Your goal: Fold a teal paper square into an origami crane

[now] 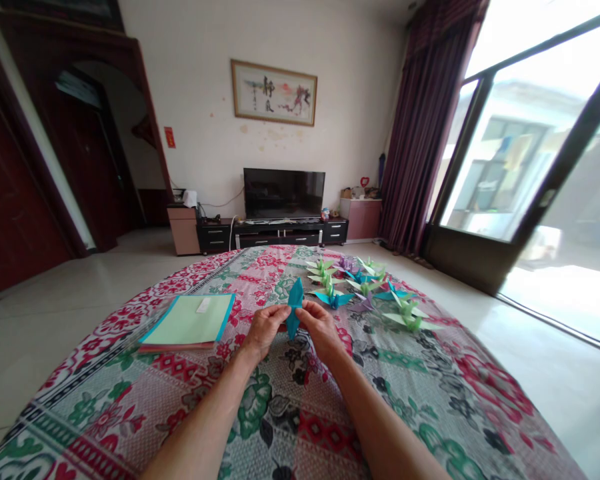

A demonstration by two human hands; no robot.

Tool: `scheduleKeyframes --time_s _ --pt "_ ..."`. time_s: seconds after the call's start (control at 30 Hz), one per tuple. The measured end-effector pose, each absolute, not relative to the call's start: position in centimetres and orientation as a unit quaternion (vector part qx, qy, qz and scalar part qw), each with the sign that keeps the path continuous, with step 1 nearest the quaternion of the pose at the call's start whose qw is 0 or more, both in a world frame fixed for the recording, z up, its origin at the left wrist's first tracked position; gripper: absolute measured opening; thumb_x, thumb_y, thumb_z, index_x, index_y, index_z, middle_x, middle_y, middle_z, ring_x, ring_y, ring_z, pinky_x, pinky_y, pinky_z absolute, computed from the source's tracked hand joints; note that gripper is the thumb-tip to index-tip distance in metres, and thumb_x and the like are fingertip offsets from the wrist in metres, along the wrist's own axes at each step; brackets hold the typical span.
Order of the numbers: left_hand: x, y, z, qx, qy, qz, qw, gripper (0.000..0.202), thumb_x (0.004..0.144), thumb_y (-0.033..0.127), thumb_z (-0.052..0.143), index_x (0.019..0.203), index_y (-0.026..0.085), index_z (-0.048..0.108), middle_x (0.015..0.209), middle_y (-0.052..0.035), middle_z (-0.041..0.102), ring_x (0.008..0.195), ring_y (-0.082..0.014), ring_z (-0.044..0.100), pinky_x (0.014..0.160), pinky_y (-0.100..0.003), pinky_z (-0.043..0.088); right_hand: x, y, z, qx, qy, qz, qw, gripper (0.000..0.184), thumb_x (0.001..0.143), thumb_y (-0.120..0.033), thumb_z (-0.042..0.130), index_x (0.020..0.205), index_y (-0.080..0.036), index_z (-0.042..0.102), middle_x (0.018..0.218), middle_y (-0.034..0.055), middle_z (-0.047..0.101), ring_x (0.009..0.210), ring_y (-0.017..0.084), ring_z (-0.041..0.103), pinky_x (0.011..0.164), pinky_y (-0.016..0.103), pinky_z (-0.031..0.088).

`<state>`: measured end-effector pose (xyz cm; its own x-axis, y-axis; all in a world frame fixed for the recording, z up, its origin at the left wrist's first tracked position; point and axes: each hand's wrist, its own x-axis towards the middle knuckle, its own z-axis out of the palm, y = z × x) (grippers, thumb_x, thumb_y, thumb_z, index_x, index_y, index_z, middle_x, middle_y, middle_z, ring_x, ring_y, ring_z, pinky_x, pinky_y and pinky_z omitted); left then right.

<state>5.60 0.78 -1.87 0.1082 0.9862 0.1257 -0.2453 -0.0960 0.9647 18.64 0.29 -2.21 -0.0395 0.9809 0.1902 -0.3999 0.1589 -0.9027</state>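
Observation:
A piece of folded blue paper, long and pointed at both ends, is held up over the middle of the table. My left hand pinches its left side between thumb and fingertips. From the other side, the thumb and fingers of my right hand grip it too. Beyond my right hand stand several folded paper cranes: a blue crane is the nearest to it, with green cranes and a purple crane around.
A stack of square paper, light green on top with blue edges beneath, lies left of my hands with a small white slip on it. A patterned cloth covers the round table. A television stands on a low cabinet beyond.

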Motion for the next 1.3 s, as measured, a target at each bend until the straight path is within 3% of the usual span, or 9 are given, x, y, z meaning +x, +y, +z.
scheduleKeyframes --time_s 0.3,0.5,0.7,1.07,1.3 --pt "5.8 0.8 -1.9 0.522 0.412 0.562 0.491 0.031 0.065 0.042 0.067 0.081 0.017 0.073 0.068 -0.0032 0.068 0.059 -0.0154 0.058 0.056 -0.026 0.046 18.8 0.7 -2.4 -0.353 -0.469 0.54 0.603 0.036 0.06 -0.047 0.07 0.079 -0.017 0.066 0.071 0.0015 0.065 0.06 0.013 0.056 0.061 0.027 0.046" --pt "5.8 0.9 -2.2 0.515 0.4 0.543 0.53 0.034 0.063 0.044 0.068 0.081 0.015 0.072 0.06 -0.0012 0.064 0.052 -0.0131 0.054 0.053 -0.025 0.043 18.8 0.9 -2.8 -0.355 -0.473 0.53 0.608 0.03 0.061 -0.042 0.072 0.075 -0.016 0.065 0.065 -0.0007 0.062 0.056 0.012 0.053 0.059 0.026 0.044" --pt "5.7 0.9 -2.1 0.51 0.406 0.538 0.535 0.033 0.061 0.045 0.068 0.069 0.013 0.067 0.052 0.0008 0.058 0.045 -0.0104 0.048 0.047 -0.023 0.038 18.7 0.7 -2.8 -0.364 -0.487 0.529 0.592 0.034 0.061 -0.048 0.07 0.073 -0.017 0.062 0.061 -0.0017 0.059 0.054 0.011 0.049 0.053 0.024 0.041" --pt "6.3 0.4 -1.1 0.516 0.436 0.594 0.437 0.02 0.061 0.035 0.064 0.055 0.015 0.062 0.045 0.0045 0.047 0.044 -0.0074 0.036 0.044 -0.021 0.027 17.6 0.5 -2.8 -0.381 -0.478 0.514 0.602 0.035 0.06 -0.049 0.068 0.072 -0.016 0.06 0.058 -0.002 0.056 0.05 0.009 0.045 0.05 0.022 0.039" --pt "6.1 0.7 -1.5 0.507 0.422 0.601 0.451 0.021 0.06 0.035 0.065 0.055 0.015 0.061 0.044 0.0048 0.046 0.044 -0.0076 0.036 0.045 -0.021 0.028 17.5 0.2 -2.7 -0.352 -0.467 0.531 0.613 0.031 0.061 -0.044 0.069 0.076 -0.017 0.065 0.065 -0.0016 0.061 0.054 0.009 0.049 0.055 0.023 0.041"
